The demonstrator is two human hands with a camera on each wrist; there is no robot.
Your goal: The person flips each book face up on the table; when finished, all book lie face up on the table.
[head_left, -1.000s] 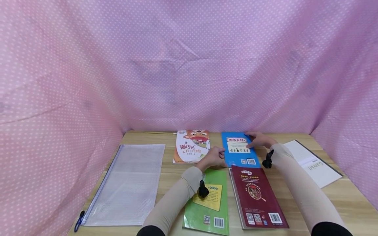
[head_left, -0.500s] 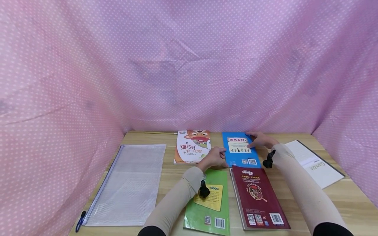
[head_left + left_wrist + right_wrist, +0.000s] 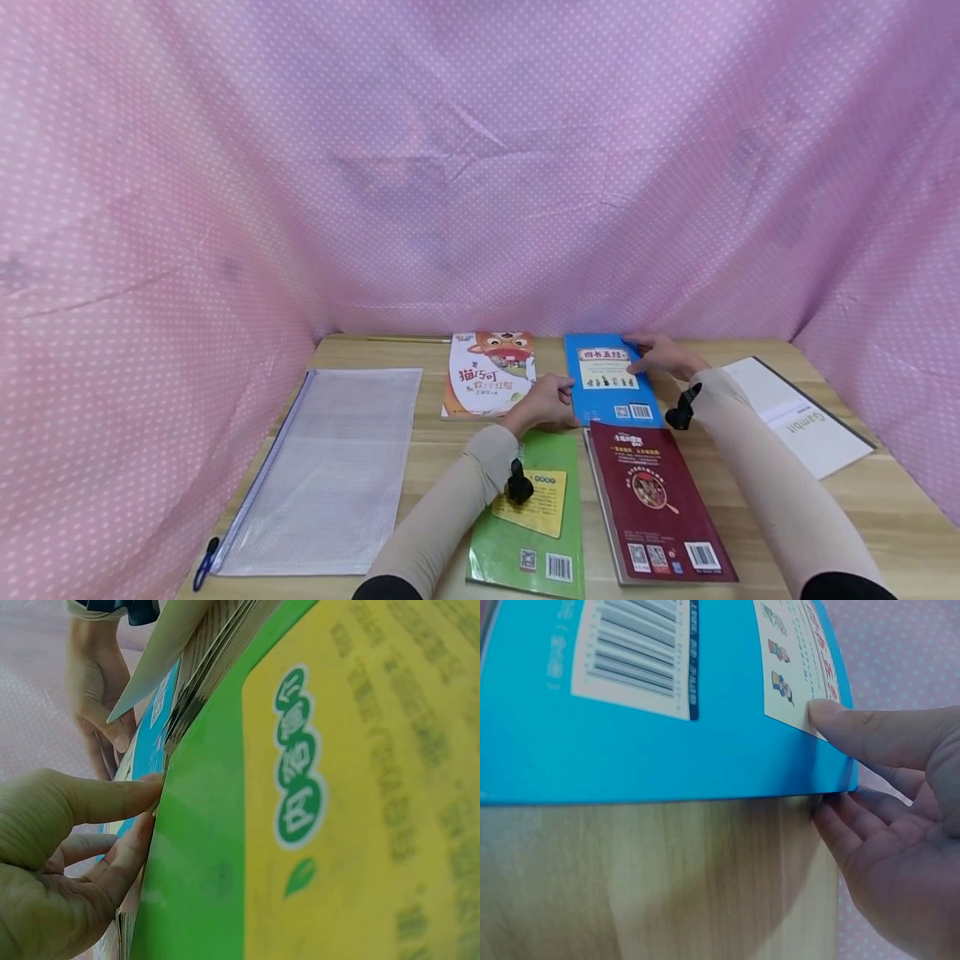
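A blue book (image 3: 596, 407) with a white cover panel lies at the back of the table. Its right side is held by my right hand (image 3: 663, 354); in the right wrist view the thumb lies on the blue cover (image 3: 727, 757) and the other fingers reach under its edge. At the opposite side, my left hand (image 3: 546, 402) grips the blue book's left edge near the lower corner, its fingertips partly hidden behind the green book (image 3: 195, 847) in the left wrist view. That green book lies under my left forearm. A maroon book (image 3: 660, 508) lies just in front of the blue one.
A white picture book (image 3: 480, 375) lies left of the blue book. A translucent mesh zip pouch (image 3: 322, 475) covers the left of the wooden table (image 3: 900, 525). A white Gambit notebook (image 3: 810, 429) lies right; a thin stick (image 3: 408, 339) lies at the back, before a pink dotted curtain (image 3: 480, 167).
The head view has shifted very slightly. Both hands stay at the blue book's sides, and the books and pouch keep their places.
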